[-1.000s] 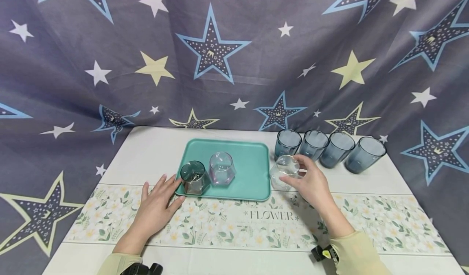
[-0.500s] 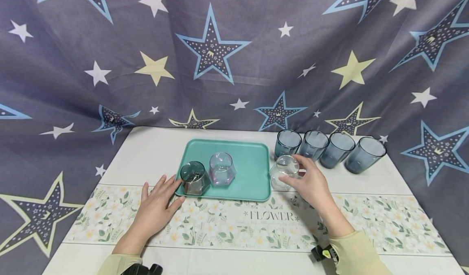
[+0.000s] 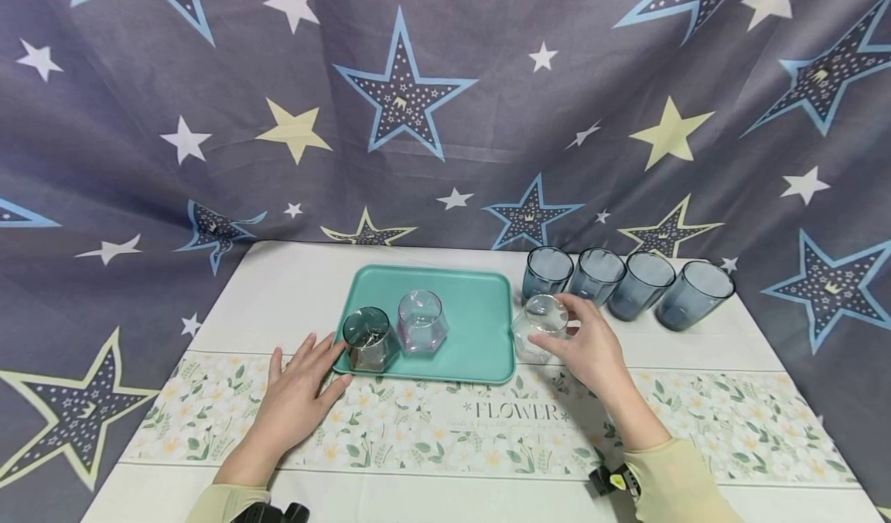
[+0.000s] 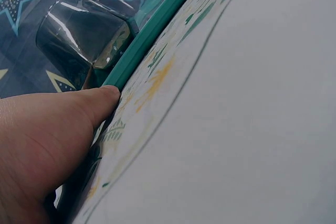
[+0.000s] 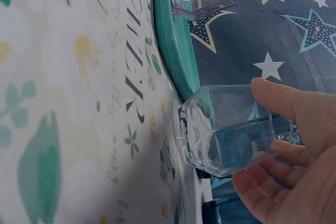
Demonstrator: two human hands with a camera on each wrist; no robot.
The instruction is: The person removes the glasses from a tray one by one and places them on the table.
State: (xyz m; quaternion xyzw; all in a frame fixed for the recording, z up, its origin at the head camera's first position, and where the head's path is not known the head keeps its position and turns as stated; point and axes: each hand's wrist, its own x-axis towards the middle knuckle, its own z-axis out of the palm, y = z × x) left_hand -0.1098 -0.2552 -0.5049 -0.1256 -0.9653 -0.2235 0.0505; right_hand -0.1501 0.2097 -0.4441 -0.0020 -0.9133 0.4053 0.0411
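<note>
Right hand point(image 3: 588, 350) grips clear faceted glass point(image 3: 537, 326) beside teal tray point(image 3: 480, 336).
Left hand point(image 3: 295, 390) flat, fingers spread, touching tray's near-left corner; palm underside hidden.

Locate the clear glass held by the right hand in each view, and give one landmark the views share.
Head: clear glass right of centre, just off the teal tray's right edge, gripped by the right hand.
Left wrist: not in view.
Right wrist: clear glass at lower centre, between thumb and fingers.
Shared landmark: the teal tray's rim, seen in all three.
</note>
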